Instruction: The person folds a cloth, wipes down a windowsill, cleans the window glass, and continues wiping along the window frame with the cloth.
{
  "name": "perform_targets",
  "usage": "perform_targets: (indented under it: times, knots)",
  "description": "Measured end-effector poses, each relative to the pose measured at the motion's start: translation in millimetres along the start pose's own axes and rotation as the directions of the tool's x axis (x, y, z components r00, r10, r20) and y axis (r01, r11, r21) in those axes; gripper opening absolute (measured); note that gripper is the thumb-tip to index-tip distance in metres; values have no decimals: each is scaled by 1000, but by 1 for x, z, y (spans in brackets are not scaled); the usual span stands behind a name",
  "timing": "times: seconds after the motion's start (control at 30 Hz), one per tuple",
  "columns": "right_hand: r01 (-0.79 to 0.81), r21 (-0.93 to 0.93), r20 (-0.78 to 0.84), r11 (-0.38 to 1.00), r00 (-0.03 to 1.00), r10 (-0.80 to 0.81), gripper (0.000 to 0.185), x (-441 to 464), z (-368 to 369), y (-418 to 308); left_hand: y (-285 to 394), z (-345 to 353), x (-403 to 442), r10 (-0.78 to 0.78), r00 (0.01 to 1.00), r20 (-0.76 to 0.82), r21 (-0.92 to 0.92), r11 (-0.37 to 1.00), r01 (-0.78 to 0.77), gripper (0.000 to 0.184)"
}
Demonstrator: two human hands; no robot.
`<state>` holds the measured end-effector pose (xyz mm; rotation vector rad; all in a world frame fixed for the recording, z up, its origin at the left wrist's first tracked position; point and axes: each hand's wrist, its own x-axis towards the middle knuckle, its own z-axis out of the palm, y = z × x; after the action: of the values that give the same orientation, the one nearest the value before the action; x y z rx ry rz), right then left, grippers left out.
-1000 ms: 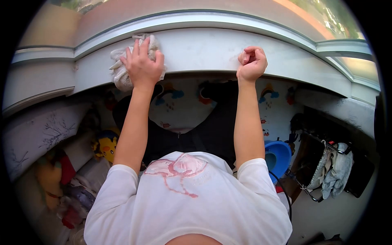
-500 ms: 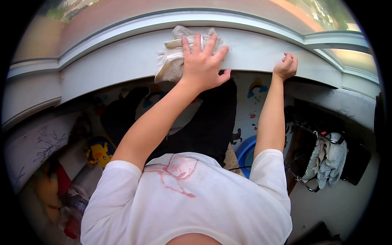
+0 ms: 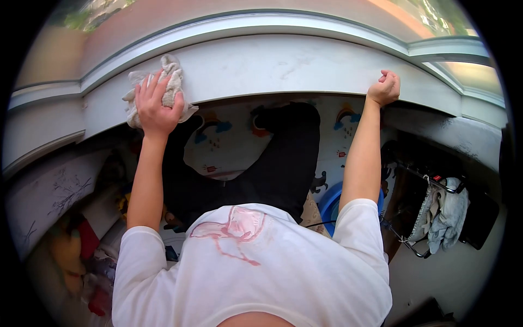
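Note:
My left hand (image 3: 157,109) presses on a bunched, off-white cloth (image 3: 172,73) at the left part of the white window sill (image 3: 261,65). Its fingers lie over the fabric, and cloth bulges between thumb and forefinger. Folds of it stick out on both sides of the hand and hang a little past the sill's front edge. My right hand (image 3: 384,88) is curled into a fist and rests near the front edge at the sill's right part. Nothing shows in its fingers. Faint smudges mark the sill between the hands.
A window frame (image 3: 245,24) curves along the back of the sill. Below, a blue basin (image 3: 330,204) stands by my right arm. Grey cloths (image 3: 448,210) hang on a dark metal frame at the right. Toys and other items (image 3: 68,256) lie at lower left.
My left hand has slid the cloth leftward along the sill, from the middle to the left part. The cloth is more bunched now. My right fist has stayed nearly in place.

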<state>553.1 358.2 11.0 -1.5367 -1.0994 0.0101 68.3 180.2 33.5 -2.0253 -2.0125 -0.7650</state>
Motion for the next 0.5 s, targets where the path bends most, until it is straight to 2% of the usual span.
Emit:
perform_targets:
  times: [0.1, 0.23, 0.33, 0.5]
  knots:
    - [18, 72, -80, 997, 997, -13, 30, 0, 1, 9, -26, 8, -13, -159, 976, -150, -44, 987, 154, 39]
    - [25, 121, -137, 992, 991, -9, 33, -1, 2, 9, 10, 25, -3, -237, 959, -157, 30, 969, 244, 42]
    - [-27, 135, -107, 991, 993, 42, 33, -2, 1, 3, 65, 37, 10, -149, 982, -113, -43, 988, 146, 43]
    - [-19, 143, -92, 989, 995, 33, 32, -1, 2, 5, 166, 62, 40, -1, 1000, 16, -85, 996, 2, 51]
